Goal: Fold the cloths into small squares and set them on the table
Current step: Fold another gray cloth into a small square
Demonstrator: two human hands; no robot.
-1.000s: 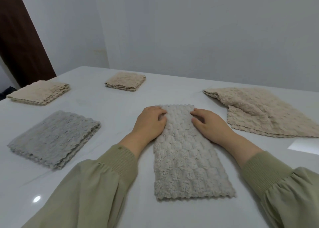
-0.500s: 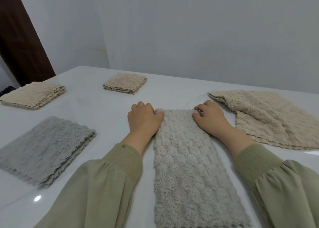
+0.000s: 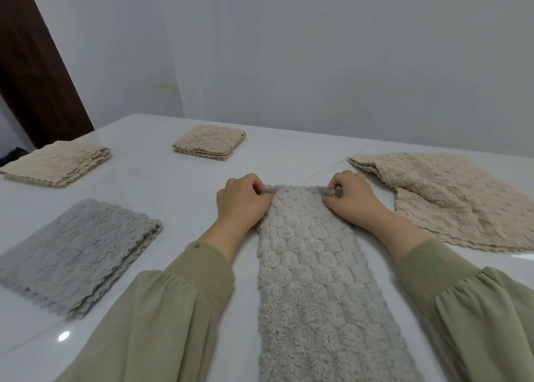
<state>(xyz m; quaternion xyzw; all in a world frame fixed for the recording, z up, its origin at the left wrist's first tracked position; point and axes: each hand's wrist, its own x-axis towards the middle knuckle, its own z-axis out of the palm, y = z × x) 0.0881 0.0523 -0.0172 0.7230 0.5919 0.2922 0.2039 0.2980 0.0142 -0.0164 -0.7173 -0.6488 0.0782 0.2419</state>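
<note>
A: Where is the cloth?
B: On the white table, lower middle of the frame. It is a long grey cloth, folded into a strip.
A: And the hands?
B: The left hand and right hand each pinch a far corner. Next, I think, bring those corners to the near end.

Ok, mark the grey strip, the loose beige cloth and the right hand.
grey strip (image 3: 306, 266): head view, its middle.
loose beige cloth (image 3: 462, 196): head view, its middle.
right hand (image 3: 352, 202): head view, its back.
</note>
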